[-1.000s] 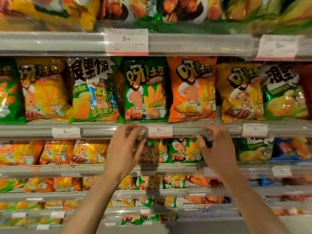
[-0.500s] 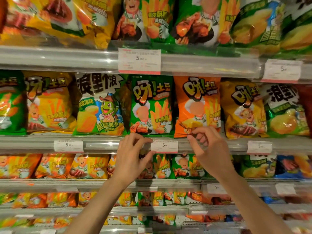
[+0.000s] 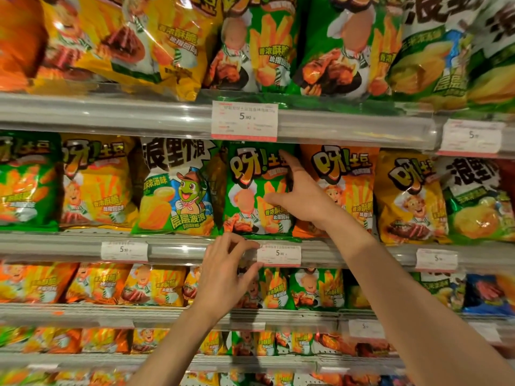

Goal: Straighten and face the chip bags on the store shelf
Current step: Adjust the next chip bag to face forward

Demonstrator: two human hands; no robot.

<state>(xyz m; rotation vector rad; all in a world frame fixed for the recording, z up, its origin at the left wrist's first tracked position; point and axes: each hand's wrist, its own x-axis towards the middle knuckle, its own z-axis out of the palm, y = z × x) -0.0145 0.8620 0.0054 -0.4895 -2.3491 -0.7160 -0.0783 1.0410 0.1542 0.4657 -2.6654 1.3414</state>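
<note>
A green chip bag (image 3: 250, 190) stands upright on the middle shelf between a green cartoon-frog bag (image 3: 175, 190) and an orange chip bag (image 3: 348, 179). My right hand (image 3: 302, 199) is at the seam between the green and orange bags. Its thumb lies across the green bag's front and its index finger runs up that bag's right edge, while the other fingers are hidden. Just below, my left hand (image 3: 227, 271) grips the shelf's clear price rail (image 3: 178, 250), with curled fingers on top and the thumb underneath, beside a price tag (image 3: 278, 254).
A yellow bag (image 3: 407, 196) stands to the right of the orange one and another yellow bag (image 3: 97, 182) stands further left. The shelf above holds larger bags (image 3: 267, 43) that overhang its rail (image 3: 111, 115). Lower shelves (image 3: 139, 310) carry rows of small bags.
My right hand let go of the orange bag's bottom edge and rose to the green bag's right edge. My left hand stayed at the price rail. The view tilted upward and closer.
</note>
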